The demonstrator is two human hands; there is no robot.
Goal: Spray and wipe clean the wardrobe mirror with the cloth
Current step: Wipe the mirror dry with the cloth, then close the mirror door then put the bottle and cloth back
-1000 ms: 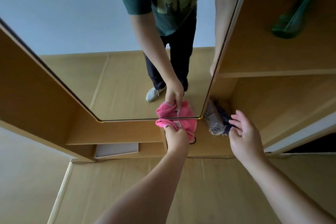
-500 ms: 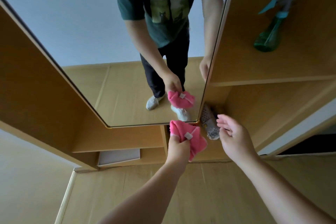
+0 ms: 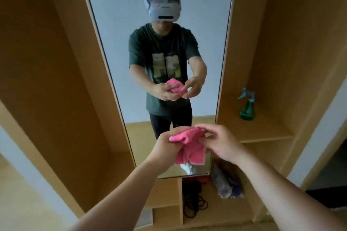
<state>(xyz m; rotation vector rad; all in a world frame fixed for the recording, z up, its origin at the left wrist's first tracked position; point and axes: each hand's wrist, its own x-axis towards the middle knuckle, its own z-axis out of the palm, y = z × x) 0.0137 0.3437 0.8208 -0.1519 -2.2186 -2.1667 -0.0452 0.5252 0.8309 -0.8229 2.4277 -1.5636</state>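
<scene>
Wood-coloured wardrobe (image 3: 56, 80) all around, with the wardrobe mirror (image 3: 116, 24) running tall and narrow down the middle of it. I'm standing right in front of it with the pink cloth (image 3: 189, 148) bunched up between both hands, held off the glass in front of its lower part. My left hand (image 3: 165, 144) has its fingers curled round one end of the wad, and my right hand (image 3: 221, 142) is pinching the top edge, so neither one is free.

Progress-wise, hard to call. The glass looks pretty even to me: no droplets, no streaks I can make out, though the picture's a bit soft. The spray bottle (image 3: 247, 107) isn't in my hand. It's standing upright on the shelf (image 3: 262, 131) to the right of the mirror, well apart from me. My guess is I'm sorting out the cloth to get a fresh face before wiping, so the wiping itself isn't finished, and I can't tell whether any spraying is done.

Containers: the bottle is see-through green with a teal trigger, and I can't tell how full it is. Down low, the open cubby (image 3: 169, 214) under the mirror has a tangle of black cords (image 3: 193, 206) in it, and just to the right a bluish wrapped bundle (image 3: 225, 185) lies in the next compartment.
</scene>
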